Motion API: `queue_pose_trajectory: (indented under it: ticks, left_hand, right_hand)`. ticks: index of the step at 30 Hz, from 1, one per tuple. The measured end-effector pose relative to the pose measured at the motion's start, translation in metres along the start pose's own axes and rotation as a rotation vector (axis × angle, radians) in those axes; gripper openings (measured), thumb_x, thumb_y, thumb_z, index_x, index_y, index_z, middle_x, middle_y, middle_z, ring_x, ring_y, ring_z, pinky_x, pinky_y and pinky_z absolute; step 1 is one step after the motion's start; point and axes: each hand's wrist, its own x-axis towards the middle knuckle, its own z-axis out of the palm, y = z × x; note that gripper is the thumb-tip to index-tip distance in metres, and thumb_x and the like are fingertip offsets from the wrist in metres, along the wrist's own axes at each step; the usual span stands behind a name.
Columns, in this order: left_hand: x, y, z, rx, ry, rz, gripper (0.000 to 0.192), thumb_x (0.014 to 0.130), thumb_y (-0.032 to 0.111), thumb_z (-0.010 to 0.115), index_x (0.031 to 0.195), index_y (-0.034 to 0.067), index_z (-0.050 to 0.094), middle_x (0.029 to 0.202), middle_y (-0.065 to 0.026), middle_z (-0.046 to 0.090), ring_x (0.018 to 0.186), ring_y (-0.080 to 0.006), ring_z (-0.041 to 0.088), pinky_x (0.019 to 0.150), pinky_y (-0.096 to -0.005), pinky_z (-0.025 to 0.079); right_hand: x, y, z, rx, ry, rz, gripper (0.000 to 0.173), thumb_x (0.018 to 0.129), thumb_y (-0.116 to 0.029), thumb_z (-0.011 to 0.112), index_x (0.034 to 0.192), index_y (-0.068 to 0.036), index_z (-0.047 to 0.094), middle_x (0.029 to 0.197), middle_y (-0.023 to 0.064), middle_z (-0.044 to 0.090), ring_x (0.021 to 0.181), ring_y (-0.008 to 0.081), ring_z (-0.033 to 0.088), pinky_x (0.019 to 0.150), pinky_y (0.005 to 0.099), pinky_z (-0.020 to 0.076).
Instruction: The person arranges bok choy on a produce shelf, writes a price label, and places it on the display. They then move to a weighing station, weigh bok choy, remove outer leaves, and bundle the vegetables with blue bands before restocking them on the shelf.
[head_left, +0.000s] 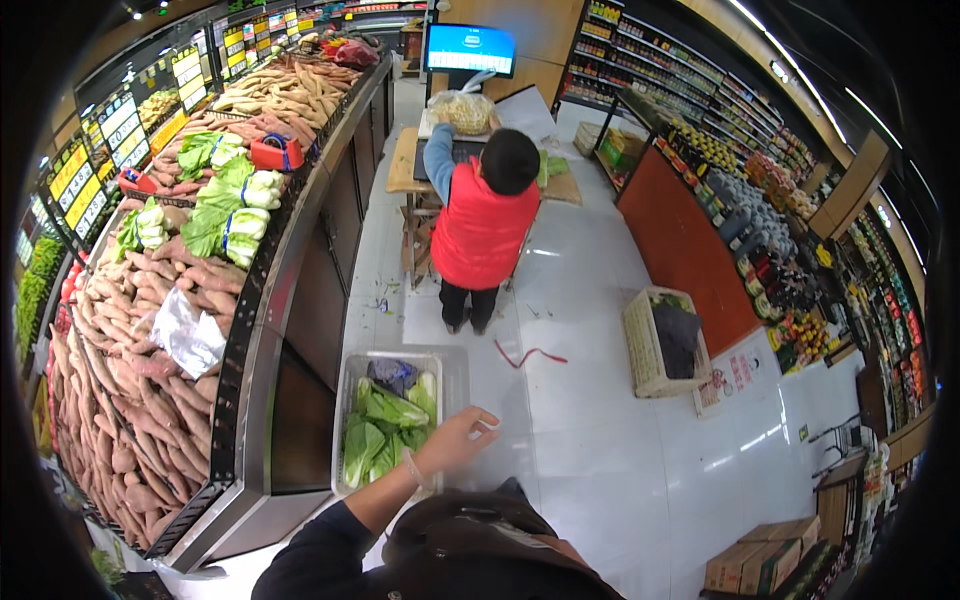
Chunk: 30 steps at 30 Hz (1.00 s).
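My left hand (459, 441) hovers past the right side of a grey plastic crate (339, 420), its fingers loosely curled and apart with nothing in them. A clear band (412, 466) circles the wrist. Inside the crate lie leafy green vegetables (386, 409), and a crumpled dark blue bundle (392, 375) sits at its far end. My right hand is out of view; only a small patch of skin shows by the dark clothing at the bottom.
A produce stand (247, 420) with sweet potatoes (127, 390) and tied greens (236, 196) runs along the left. Ahead, a person in a red vest (486, 225) handles a bagged item (465, 111) beneath a screen (470, 49). A red strap (529, 358) and a cream crate (637, 349) are on the floor.
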Motion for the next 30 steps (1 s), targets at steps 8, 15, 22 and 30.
queue_pose_trajectory:
  ticks: [8, 15, 22, 30]
  left_hand:
    - [0.122, -0.006, 0.02, -0.102, 0.07, -0.136, 0.025, 0.094, 0.019, 0.067, 0.113, 0.003, 0.063, 0.1, -0.0083, 0.066, 0.092, -0.016, 0.065, 0.084, -0.0301, 0.051]
    - [0.252, -0.025, 0.015, -0.077, 0.423, -0.123, 0.029, 0.092, 0.023, 0.066, 0.112, 0.002, 0.065, 0.108, -0.016, 0.067, 0.1, -0.0278, 0.065, 0.086, -0.0368, 0.051]
    - [0.275, -0.04, 0.009, -0.146, 0.74, -0.339, 0.028, 0.093, 0.016, 0.069, 0.114, 0.002, 0.058, 0.103, -0.0095, 0.065, 0.091, -0.0164, 0.065, 0.078, -0.0306, 0.053]
    - [0.319, -0.1, -0.032, -0.203, 0.869, -0.519, 0.047, 0.091, 0.018, 0.068, 0.13, 0.0, 0.049, 0.121, -0.0149, 0.058, 0.098, -0.0198, 0.062, 0.083, -0.0315, 0.052]
  right_hand:
    - [0.148, 0.062, -0.135, -0.294, -0.147, -0.114, 0.029, 0.092, -0.035, 0.052, 0.11, -0.017, 0.067, 0.102, 0.0121, 0.071, 0.099, 0.0305, 0.068, 0.078, 0.0436, 0.0538]
    - [0.304, 0.116, -0.253, -0.714, -0.237, -0.34, 0.024, 0.089, -0.034, 0.053, 0.097, -0.019, 0.07, 0.089, 0.0078, 0.072, 0.085, 0.0295, 0.071, 0.065, 0.0455, 0.055]
    - [0.384, 0.041, -0.382, -0.729, -0.326, -0.451, 0.04, 0.092, -0.049, 0.052, 0.096, -0.014, 0.07, 0.095, 0.0112, 0.071, 0.093, 0.0311, 0.069, 0.071, 0.0459, 0.0534]
    - [0.472, -0.001, -0.495, -0.176, 0.347, -0.264, 0.031, 0.09, -0.041, 0.063, 0.108, -0.017, 0.071, 0.092, 0.0102, 0.072, 0.086, 0.0321, 0.069, 0.074, 0.0419, 0.0534]
